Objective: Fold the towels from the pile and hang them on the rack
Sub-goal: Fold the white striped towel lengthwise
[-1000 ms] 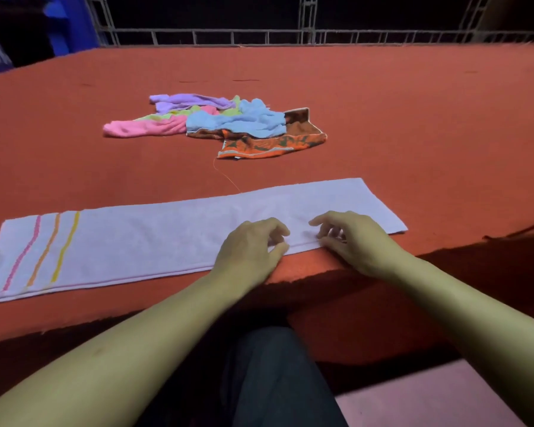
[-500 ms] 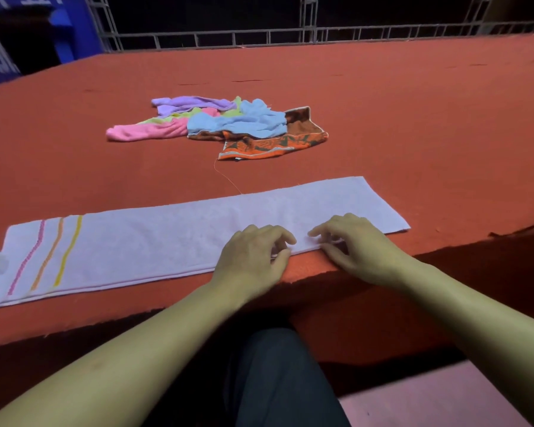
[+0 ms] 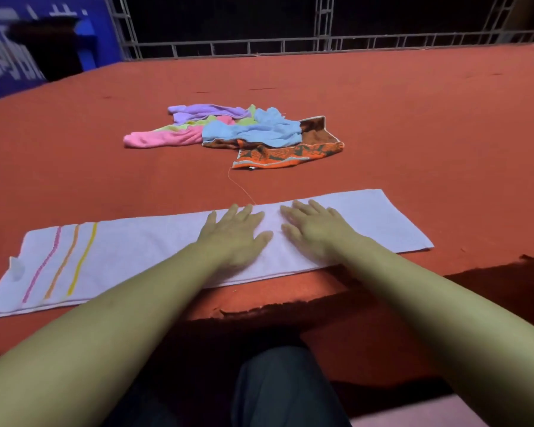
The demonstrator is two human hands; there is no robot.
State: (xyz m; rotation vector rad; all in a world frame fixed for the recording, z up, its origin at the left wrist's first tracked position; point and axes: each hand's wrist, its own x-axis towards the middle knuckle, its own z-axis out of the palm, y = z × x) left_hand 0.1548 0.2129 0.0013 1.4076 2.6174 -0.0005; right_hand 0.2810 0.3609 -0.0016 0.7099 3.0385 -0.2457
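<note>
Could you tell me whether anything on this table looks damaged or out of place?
A loose orange thread trails from the orange patterned towel toward the white towel; the table covering's front edge looks ragged.

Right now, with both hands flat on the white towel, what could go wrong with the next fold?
1. The white towel lies close to the torn table edge; smoothing toward the body may drag it over.
2. A loose thread runs from the orange patterned towel to near the left hand; it may snag and pull the pile.
3. The right hand presses flat, so neither hand grips a corner yet.
</note>
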